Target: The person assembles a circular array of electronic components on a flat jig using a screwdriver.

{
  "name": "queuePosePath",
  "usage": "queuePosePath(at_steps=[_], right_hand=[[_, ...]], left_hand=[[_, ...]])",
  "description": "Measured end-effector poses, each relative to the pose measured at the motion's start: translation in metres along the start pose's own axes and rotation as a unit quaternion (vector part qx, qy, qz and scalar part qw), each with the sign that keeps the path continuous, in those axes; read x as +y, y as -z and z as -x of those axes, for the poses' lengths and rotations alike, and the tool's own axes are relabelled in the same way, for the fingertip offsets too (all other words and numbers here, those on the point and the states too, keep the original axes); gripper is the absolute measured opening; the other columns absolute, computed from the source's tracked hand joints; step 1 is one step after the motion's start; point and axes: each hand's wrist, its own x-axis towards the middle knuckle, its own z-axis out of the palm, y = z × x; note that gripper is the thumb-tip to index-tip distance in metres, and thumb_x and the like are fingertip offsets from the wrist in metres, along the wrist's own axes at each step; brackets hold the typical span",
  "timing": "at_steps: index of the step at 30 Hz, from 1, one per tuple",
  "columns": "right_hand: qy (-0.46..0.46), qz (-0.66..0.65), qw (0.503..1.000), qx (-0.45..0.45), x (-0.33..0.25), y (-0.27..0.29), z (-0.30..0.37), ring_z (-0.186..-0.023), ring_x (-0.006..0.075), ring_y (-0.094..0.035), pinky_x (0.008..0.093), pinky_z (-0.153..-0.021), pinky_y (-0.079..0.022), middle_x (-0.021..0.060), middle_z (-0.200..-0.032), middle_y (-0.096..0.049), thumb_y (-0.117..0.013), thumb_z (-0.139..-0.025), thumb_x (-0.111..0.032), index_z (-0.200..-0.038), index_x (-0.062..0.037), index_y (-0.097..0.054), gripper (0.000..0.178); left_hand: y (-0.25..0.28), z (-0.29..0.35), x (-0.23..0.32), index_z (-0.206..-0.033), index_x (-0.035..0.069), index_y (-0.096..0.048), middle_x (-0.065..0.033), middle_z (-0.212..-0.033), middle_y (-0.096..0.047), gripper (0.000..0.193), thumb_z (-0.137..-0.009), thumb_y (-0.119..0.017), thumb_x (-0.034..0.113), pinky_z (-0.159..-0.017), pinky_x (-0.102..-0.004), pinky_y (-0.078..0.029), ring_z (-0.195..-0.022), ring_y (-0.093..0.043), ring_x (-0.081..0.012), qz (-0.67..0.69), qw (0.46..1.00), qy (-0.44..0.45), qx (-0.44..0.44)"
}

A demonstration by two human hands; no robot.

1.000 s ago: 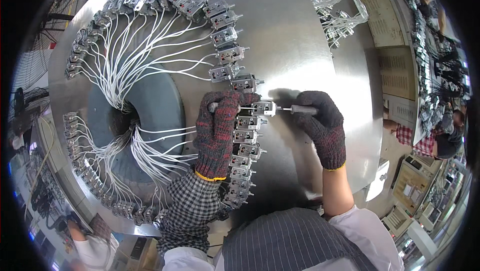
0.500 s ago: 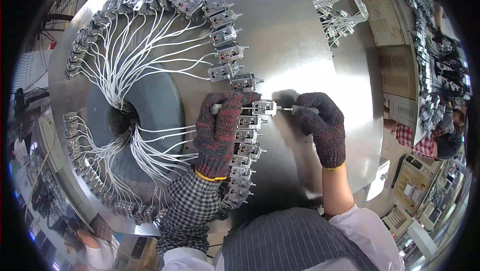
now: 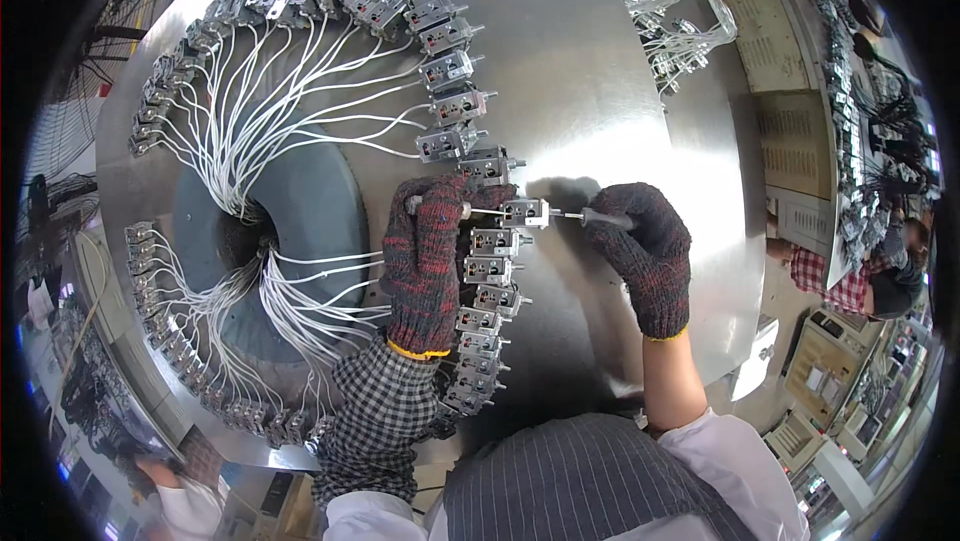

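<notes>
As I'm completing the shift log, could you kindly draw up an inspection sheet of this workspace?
Surface: shiny metal table, bearing a grey disc.
Job's things: small metal housing between the hands; similar housings curve around the disc.
Clutter: bunch of wired parts, upper right.
Hands: both gloved; left hand grips a slim-shafted item, right hand a grey-handled tool aimed at the housing.
Cables: white cables fan from the disc's centre.
Surroundings: vented cabinets and a person in red checks, right.
</notes>
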Motion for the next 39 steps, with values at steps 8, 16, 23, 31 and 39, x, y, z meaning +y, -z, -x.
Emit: queuePosePath(at_steps=[8, 16, 23, 31, 39], right_hand=[[0.046, 0.012, 0.999, -0.006, 0.000, 0.001, -0.002, -0.092, 0.0149, -0.059, 0.0277, -0.080, -0.050, 0.0066, -0.100, -0.062, -0.069, -0.076, 0.006, -0.103, -0.0020, -0.063, 0.029], [0.004, -0.004, 1.000, -0.009, -0.007, -0.001, -0.001, -0.089, 0.0142, -0.059, 0.0254, -0.074, -0.050, 0.0066, -0.099, -0.062, -0.068, -0.076, 0.006, -0.101, -0.0012, -0.063, 0.026], [0.026, -0.022, 0.999, -0.006, -0.002, 0.003, 0.003, -0.093, 0.0141, -0.060, 0.0275, -0.083, -0.049, 0.0054, -0.099, -0.064, -0.069, -0.080, -0.001, -0.101, -0.0025, -0.064, 0.022], [-0.045, -0.071, 0.996, -0.001, 0.003, -0.008, 0.027, -0.093, 0.0150, -0.059, 0.0274, -0.083, -0.048, 0.0060, -0.100, -0.062, -0.067, -0.080, 0.001, -0.101, -0.0017, -0.063, 0.022], [0.007, 0.015, 1.000, -0.024, 0.004, -0.015, 0.020, -0.095, 0.0165, -0.059, 0.0281, -0.083, -0.049, 0.0067, -0.100, -0.062, -0.068, -0.081, -0.002, -0.102, -0.0009, -0.063, 0.021]], left_hand=[[0.004, -0.004, -0.007, -0.108, 0.002, -0.054, -0.0175, -0.102, -0.066, 0.036, -0.100, -0.046, 0.036, -0.071, -0.0355, -0.057, -0.085, -0.066, -0.0243, -0.031, 0.999, -0.015, -0.003], [0.003, -0.001, -0.005, -0.114, 0.006, -0.048, -0.0144, -0.098, -0.067, 0.028, -0.099, -0.050, 0.030, -0.047, -0.0277, -0.053, -0.066, -0.064, -0.0156, 0.068, 0.998, 0.013, -0.004], [0.007, 0.008, -0.004, -0.112, 0.002, -0.050, -0.0180, -0.104, -0.066, 0.028, -0.099, -0.049, 0.028, -0.054, -0.0325, -0.057, -0.076, -0.067, -0.0215, 0.169, 0.984, 0.015, 0.053], [0.033, 0.007, -0.009, -0.117, -0.001, -0.055, -0.0191, -0.113, -0.062, 0.039, -0.099, -0.048, 0.033, -0.092, -0.0464, -0.051, -0.102, -0.062, -0.0323, 0.026, 0.996, -0.058, -0.070], [0.057, -0.002, -0.026, -0.116, -0.001, -0.055, -0.0187, -0.113, -0.061, 0.038, -0.100, -0.046, 0.033, -0.092, -0.0458, -0.051, -0.105, -0.060, -0.0303, 0.076, 0.995, -0.042, -0.046]])
